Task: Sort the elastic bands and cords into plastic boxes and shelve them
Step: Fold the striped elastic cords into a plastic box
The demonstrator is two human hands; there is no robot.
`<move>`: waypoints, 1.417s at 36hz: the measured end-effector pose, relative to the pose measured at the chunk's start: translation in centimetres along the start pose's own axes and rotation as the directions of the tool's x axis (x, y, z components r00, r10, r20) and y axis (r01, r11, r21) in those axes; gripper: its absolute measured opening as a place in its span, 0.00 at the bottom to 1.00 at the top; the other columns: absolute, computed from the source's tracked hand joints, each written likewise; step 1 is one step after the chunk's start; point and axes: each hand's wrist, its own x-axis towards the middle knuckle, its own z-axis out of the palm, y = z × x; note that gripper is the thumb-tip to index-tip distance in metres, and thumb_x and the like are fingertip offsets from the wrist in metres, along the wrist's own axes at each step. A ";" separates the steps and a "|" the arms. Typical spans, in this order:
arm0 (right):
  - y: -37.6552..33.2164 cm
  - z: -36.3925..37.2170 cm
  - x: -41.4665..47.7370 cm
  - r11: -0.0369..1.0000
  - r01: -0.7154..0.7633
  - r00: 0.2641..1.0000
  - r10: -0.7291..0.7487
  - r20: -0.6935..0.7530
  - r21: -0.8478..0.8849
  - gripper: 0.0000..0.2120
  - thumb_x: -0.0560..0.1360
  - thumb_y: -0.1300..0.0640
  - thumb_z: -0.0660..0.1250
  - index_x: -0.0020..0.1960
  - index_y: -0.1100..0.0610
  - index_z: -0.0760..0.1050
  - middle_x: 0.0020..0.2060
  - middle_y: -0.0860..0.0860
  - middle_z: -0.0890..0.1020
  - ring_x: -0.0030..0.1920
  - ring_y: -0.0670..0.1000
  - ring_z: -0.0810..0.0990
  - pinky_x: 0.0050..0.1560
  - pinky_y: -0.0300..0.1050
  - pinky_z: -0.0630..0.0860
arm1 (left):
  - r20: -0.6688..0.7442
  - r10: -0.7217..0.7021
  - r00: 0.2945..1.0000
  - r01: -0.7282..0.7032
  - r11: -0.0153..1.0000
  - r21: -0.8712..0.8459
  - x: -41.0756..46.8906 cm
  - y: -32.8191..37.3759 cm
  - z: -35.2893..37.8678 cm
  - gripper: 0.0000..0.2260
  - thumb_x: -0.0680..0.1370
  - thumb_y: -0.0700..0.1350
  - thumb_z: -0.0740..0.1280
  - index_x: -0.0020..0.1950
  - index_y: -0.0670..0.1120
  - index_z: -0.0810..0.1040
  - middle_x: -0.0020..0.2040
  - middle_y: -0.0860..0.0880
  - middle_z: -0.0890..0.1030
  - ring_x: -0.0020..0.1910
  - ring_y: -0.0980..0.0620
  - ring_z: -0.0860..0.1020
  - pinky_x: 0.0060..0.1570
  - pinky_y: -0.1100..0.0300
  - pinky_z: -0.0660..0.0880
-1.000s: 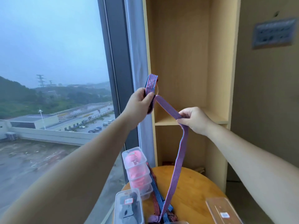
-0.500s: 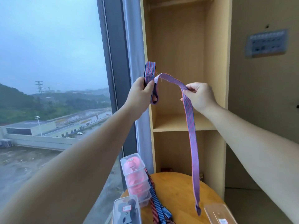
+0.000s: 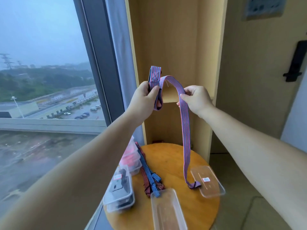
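Observation:
A purple striped elastic band arches between my two hands in front of the wooden shelf unit. My left hand grips the folded end of the band, with a short loop hanging below the fist. My right hand pinches the band where it bends down. The long tail hangs to the round wooden table, its end lying by a clear lid.
On the table lie striped red and blue bands, a box of pink items, a lidded box of dark items and an empty clear box. A large window is on the left, a wall on the right.
My view has tilted down and shows more of the table. Both hands have come closer together with the band, and its tail end has come down onto the table by the clear lid.

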 end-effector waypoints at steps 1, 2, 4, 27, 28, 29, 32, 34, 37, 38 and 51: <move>0.5 0.2 -0.1 1.000 -0.015 1.000 0.015 0.013 0.000 0.05 0.77 0.68 0.64 0.46 0.64 0.78 0.33 0.58 0.82 0.38 0.59 0.85 0.44 0.57 0.83 | 0.005 -0.011 1.000 0.011 1.000 0.002 -0.3 -0.4 0.3 0.07 0.83 0.42 0.57 0.48 0.41 0.71 0.27 0.52 0.77 0.27 0.51 0.76 0.30 0.60 0.75; 1.0 0.4 -0.4 1.000 -0.029 0.999 0.030 0.028 -0.005 0.05 0.77 0.68 0.64 0.46 0.63 0.78 0.33 0.56 0.81 0.38 0.59 0.85 0.45 0.57 0.82 | 0.009 -0.027 1.000 0.027 1.000 0.002 -0.6 -0.9 0.6 0.07 0.83 0.42 0.58 0.49 0.41 0.71 0.28 0.51 0.77 0.28 0.52 0.76 0.30 0.60 0.75; 2.4 0.9 -0.9 0.998 -0.062 0.996 0.062 0.063 -0.014 0.06 0.77 0.70 0.63 0.46 0.64 0.78 0.33 0.54 0.80 0.38 0.59 0.85 0.46 0.56 0.82 | 0.022 -0.067 0.997 0.068 0.998 -0.004 -1.3 -2.1 1.3 0.07 0.83 0.42 0.58 0.49 0.42 0.72 0.32 0.49 0.78 0.29 0.51 0.76 0.30 0.60 0.75; 15.8 2.3 -4.7 0.921 -0.328 0.904 0.371 0.213 -0.211 0.22 0.72 0.77 0.62 0.64 0.64 0.74 0.38 0.58 0.80 0.40 0.55 0.79 0.41 0.47 0.75 | 0.088 -0.281 0.956 0.294 0.927 -0.234 -3.8 -12.4 6.6 0.06 0.80 0.39 0.67 0.44 0.45 0.80 0.34 0.54 0.82 0.32 0.60 0.78 0.32 0.68 0.74; 15.8 2.8 -4.2 0.927 -0.325 0.908 0.361 0.211 -0.186 0.22 0.72 0.77 0.62 0.64 0.65 0.74 0.40 0.61 0.81 0.41 0.55 0.78 0.40 0.45 0.74 | 0.081 -0.285 0.955 0.296 0.924 -0.244 -3.5 -12.9 6.4 0.05 0.79 0.40 0.67 0.44 0.44 0.81 0.35 0.53 0.82 0.34 0.59 0.79 0.33 0.67 0.75; 15.7 3.3 -3.7 0.933 -0.318 0.914 0.348 0.208 -0.165 0.22 0.72 0.78 0.62 0.63 0.66 0.74 0.43 0.64 0.81 0.41 0.54 0.78 0.37 0.43 0.74 | 0.074 -0.289 0.954 0.298 0.921 -0.249 -3.3 -13.4 6.2 0.05 0.79 0.40 0.68 0.45 0.44 0.81 0.37 0.51 0.83 0.35 0.57 0.80 0.34 0.66 0.76; 15.9 5.6 -2.3 0.948 -0.281 0.925 0.309 0.221 -0.146 0.20 0.72 0.78 0.62 0.60 0.64 0.76 0.42 0.61 0.81 0.41 0.53 0.78 0.35 0.39 0.73 | 0.058 -0.314 0.948 0.318 0.910 -0.266 -3.1 -15.4 5.4 0.04 0.78 0.40 0.69 0.46 0.45 0.83 0.41 0.47 0.83 0.40 0.53 0.79 0.40 0.62 0.76; 16.6 7.4 -2.0 0.948 -0.285 0.913 0.314 0.261 -0.144 0.20 0.71 0.78 0.62 0.60 0.64 0.76 0.42 0.61 0.81 0.42 0.54 0.79 0.41 0.46 0.76 | 0.058 -0.351 0.935 0.352 0.891 -0.286 -3.0 -16.9 4.9 0.04 0.78 0.39 0.69 0.47 0.45 0.83 0.41 0.46 0.83 0.40 0.52 0.78 0.42 0.60 0.75; 18.4 9.9 -2.3 0.923 -0.320 0.867 0.377 0.327 -0.216 0.23 0.71 0.75 0.65 0.65 0.63 0.73 0.46 0.61 0.82 0.42 0.54 0.79 0.45 0.48 0.76 | 0.047 -0.402 0.915 0.395 0.863 -0.314 -3.2 -18.8 4.2 0.04 0.78 0.37 0.69 0.48 0.43 0.83 0.41 0.48 0.84 0.39 0.53 0.79 0.41 0.62 0.76; 19.0 10.5 -2.4 0.915 -0.334 0.860 0.394 0.325 -0.227 0.24 0.72 0.74 0.66 0.67 0.63 0.72 0.49 0.59 0.81 0.43 0.53 0.78 0.44 0.45 0.75 | 0.045 -0.416 0.908 0.407 0.852 -0.328 -3.2 -19.3 4.1 0.04 0.78 0.36 0.69 0.48 0.42 0.82 0.40 0.48 0.84 0.39 0.54 0.80 0.41 0.62 0.77; 13.6 11.9 -3.8 0.588 -0.656 0.693 0.220 0.687 0.473 0.33 0.73 0.30 0.55 0.59 0.56 0.77 0.46 0.56 0.81 0.39 0.55 0.81 0.45 0.48 0.79 | -0.011 -0.414 0.910 0.381 0.848 -0.368 -3.7 -20.2 3.7 0.04 0.77 0.33 0.68 0.47 0.32 0.76 0.41 0.40 0.83 0.36 0.51 0.80 0.29 0.62 0.76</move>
